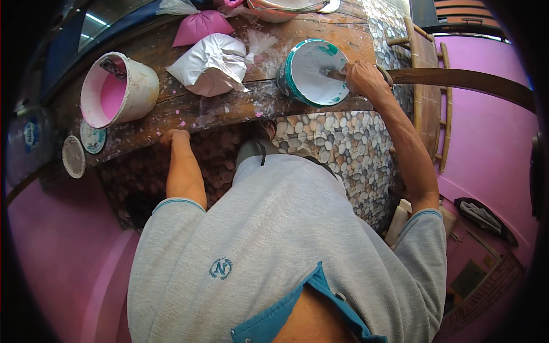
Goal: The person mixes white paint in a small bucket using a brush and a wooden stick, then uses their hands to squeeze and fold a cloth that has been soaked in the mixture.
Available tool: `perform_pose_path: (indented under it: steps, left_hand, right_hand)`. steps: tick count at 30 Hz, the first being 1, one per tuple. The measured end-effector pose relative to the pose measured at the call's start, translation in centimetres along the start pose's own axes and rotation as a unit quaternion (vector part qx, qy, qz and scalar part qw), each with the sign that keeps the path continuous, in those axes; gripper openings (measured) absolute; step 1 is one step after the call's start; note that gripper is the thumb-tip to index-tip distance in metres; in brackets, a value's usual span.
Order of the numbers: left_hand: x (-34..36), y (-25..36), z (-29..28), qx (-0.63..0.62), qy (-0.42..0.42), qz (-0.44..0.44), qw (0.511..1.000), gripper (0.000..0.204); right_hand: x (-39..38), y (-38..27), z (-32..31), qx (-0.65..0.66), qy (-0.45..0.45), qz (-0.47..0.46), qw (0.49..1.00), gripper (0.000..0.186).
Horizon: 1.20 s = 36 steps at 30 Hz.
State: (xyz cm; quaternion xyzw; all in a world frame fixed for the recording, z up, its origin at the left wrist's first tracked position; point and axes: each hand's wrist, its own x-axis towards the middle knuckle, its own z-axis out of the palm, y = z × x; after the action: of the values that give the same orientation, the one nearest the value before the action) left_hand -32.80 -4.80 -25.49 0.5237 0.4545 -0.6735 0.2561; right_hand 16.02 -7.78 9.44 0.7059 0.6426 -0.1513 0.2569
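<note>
At the table's front edge, a teal-rimmed bucket [284,71] tilts toward me, its inside coated with a white paste or paint. My right hand [363,80] is closed at its right rim around the short brownish handle [336,75] of a tool. The tool's far end is lost in the white, so its kind cannot be made out. Farther left, my left hand [175,137] rests curled at the edge of the wooden table [263,91]; its fingertips are mostly hidden. A knotted white plastic bag [211,66] lies between the hands, beyond them.
A white bucket [143,91] with pink inside and a tool stands left. Two round lids [74,156] lie near the table's left end. Behind are a pink bag [200,27] and a basin [286,10]. Bamboo furniture [426,91] and a curved brown strip [463,80] are right.
</note>
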Motion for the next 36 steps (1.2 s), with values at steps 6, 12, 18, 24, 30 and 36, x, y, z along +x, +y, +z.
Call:
perform_pose_path:
  steps: [6, 12, 18, 24, 30, 36]
  left_hand:
    - [-3.8, 0.9, -1.5, -0.037, -0.010, -0.032, 0.999, 0.037]
    - [1.0, 0.3, -0.1, -0.097, -0.055, -0.068, 0.991, 0.034]
    - [-0.8, 0.5, -0.9, -0.069, -0.037, -0.036, 0.996, 0.030]
    - [2.1, 1.0, -0.7, -0.036, -0.010, -0.044, 0.998, 0.030]
    - [-0.1, 1.1, -1.5, -0.037, 0.016, -0.066, 0.997, 0.032]
    - [6.6, 0.3, 1.7, -0.160, -0.083, -0.078, 0.981, 0.036]
  right_hand:
    - [-1.9, -2.5, -0.7, -0.011, -0.091, -0.051, 0.994, 0.025]
    - [-0.2, -3.3, -0.1, 0.079, -0.048, -0.075, 0.993, 0.031]
    - [0.8, -0.7, 1.1, 0.069, 0.048, 0.006, 0.996, 0.033]
    - [-1.6, -0.2, 0.6, 0.041, -0.032, -0.019, 0.998, 0.030]
    - [-1.2, -1.8, 1.6, 0.069, -0.058, -0.048, 0.995, 0.034]
    - [0.2, -1.4, 0.5, 0.080, 0.032, -0.038, 0.996, 0.035]
